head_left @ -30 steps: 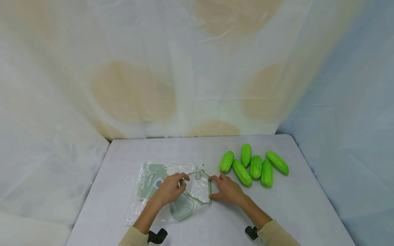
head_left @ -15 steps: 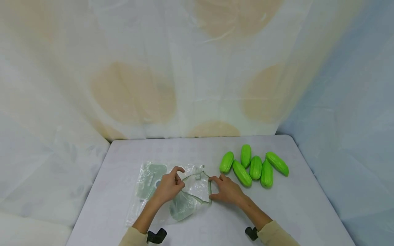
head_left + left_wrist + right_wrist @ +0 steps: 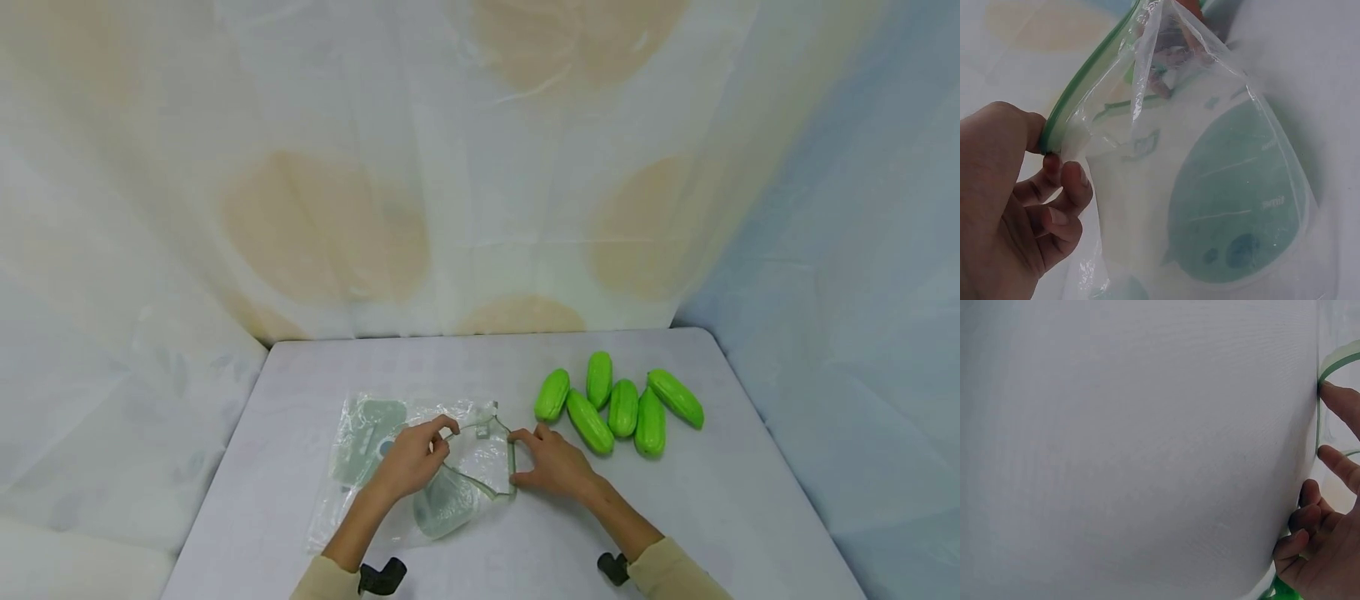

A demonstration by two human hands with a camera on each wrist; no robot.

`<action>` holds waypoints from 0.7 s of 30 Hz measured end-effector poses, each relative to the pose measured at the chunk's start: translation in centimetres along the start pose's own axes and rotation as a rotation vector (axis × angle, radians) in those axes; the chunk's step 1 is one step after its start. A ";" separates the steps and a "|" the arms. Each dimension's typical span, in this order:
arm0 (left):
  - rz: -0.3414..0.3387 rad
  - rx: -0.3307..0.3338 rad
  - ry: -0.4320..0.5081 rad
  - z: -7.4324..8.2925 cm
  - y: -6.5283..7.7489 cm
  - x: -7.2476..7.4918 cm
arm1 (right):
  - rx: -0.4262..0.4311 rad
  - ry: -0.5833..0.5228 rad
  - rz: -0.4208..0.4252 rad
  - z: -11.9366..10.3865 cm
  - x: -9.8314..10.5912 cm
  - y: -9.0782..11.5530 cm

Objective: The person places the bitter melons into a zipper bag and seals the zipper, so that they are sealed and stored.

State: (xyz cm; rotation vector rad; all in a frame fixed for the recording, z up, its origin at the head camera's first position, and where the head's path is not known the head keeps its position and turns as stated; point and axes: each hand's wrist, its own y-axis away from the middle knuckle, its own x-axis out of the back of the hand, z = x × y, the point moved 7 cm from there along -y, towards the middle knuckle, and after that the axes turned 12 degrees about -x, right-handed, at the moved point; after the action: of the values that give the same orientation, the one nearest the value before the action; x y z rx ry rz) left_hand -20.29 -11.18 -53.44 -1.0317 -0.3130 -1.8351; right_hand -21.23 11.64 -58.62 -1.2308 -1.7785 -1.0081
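Observation:
A clear zip-top bag (image 3: 450, 504) with green printed patches lies flat on the table, its mouth spread apart toward the right. My left hand (image 3: 412, 457) pinches one lip of that mouth. In the left wrist view, thumb and index finger meet at the bag's green zip strip (image 3: 1088, 72), lifting it, while the other fingers curl loosely beside it. My right hand (image 3: 555, 462) touches the opposite lip. Its thumb and index fingertips rest apart along the green edge (image 3: 1318, 419) in the right wrist view, the remaining fingers loosely bent. Nothing shows inside the bag.
Several bright green cucumber-like vegetables (image 3: 589, 421) lie grouped behind and right of my right hand. A pale cloth covers the table (image 3: 720, 517). Patterned curtain-like sheets (image 3: 510, 208) hang along the back and both sides. Black camera mounts (image 3: 384, 575) sit on both wrists.
My left hand drew the near lip left and up, widening the mouth, then came slightly back to the right. The right hand and the green vegetables stayed in place.

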 end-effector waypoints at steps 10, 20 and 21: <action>-0.056 0.037 -0.173 -0.4 0.3 -0.2 | -0.001 -0.014 -0.005 0.0 0.0 -0.1; -0.179 0.114 -0.121 -1.7 1.1 -1.7 | 0.005 -0.002 0.004 0.2 -0.1 0.0; -0.186 0.119 -0.091 -1.8 1.1 -1.9 | 0.005 -0.002 0.004 0.1 0.0 0.0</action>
State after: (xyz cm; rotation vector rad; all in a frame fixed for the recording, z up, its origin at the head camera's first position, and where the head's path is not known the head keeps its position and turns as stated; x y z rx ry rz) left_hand -19.95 -11.60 -56.21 -1.0327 -0.5832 -1.9119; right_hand -21.26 11.75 -58.72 -1.2323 -1.7783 -1.0001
